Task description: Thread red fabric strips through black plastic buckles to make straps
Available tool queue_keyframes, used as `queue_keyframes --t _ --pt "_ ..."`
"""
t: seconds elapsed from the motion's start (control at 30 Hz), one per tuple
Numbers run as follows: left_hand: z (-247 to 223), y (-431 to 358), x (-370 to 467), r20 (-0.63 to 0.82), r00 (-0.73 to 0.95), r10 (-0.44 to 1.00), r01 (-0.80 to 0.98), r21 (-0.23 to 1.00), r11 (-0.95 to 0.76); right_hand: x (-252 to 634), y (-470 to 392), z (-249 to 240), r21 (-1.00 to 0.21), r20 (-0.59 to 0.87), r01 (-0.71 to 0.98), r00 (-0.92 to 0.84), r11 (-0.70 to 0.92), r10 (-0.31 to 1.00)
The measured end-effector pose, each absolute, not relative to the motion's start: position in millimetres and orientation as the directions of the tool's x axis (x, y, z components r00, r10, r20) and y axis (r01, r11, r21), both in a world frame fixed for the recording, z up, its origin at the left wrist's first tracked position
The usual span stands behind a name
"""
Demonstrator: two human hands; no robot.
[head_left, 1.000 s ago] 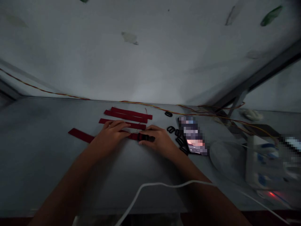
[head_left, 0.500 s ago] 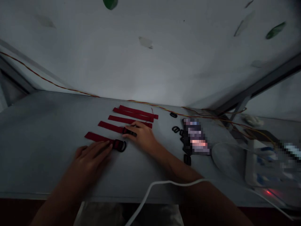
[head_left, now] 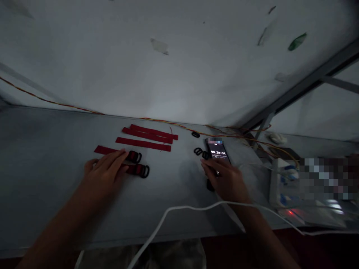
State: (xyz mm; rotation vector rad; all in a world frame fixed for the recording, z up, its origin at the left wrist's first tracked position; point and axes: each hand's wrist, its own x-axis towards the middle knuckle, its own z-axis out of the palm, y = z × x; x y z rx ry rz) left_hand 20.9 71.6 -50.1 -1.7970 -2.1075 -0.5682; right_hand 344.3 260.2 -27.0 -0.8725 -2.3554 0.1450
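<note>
My left hand [head_left: 105, 172] lies with its fingers spread over two red straps, one of them a red strap [head_left: 105, 150] at the upper left. Past its fingertips sit an upper black buckle [head_left: 135, 156] and a lower black buckle [head_left: 141, 170] on the strap ends. More red strips [head_left: 143, 144] lie behind. On the right, my right hand [head_left: 224, 177] reaches among small black buckles [head_left: 198, 151] beside the phone, its fingers bent together near one black buckle [head_left: 205, 154]. What its fingertips hold, if anything, is hidden.
A phone [head_left: 221, 151] showing a timer lies partly under my right hand. A white cable [head_left: 190, 207] crosses in front of my right forearm. Thin wires [head_left: 168, 122] run along the wall edge. A white power strip [head_left: 276, 183] stands at the right.
My right hand has left the upper strap's buckle and moved right to the loose buckles by the phone. My left hand now covers parts of both straps. The view has shifted right.
</note>
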Motion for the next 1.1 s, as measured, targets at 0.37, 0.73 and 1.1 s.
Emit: queue_keyframes --t 0.37,0.73,1.1 --pt "-52.4 88.0 53.1 0.367 -0.248 0.897 0.965 0.176 0.195 362.7 212.7 -77.0 -0.372 0.529 0.562 -0.526 0.739 0.666" --pt "-16.5 147.8 65.3 0.293 -0.132 0.947 0.986 0.135 0.096 318.0 318.9 -17.8 -0.182 0.227 0.725 -0.626 0.664 0.746" --pt "-24.2 208.6 60.6 0.063 -0.09 0.994 0.95 0.304 0.067 293.9 346.8 -0.6 -0.22 -0.053 0.781 -0.607 0.584 0.793"
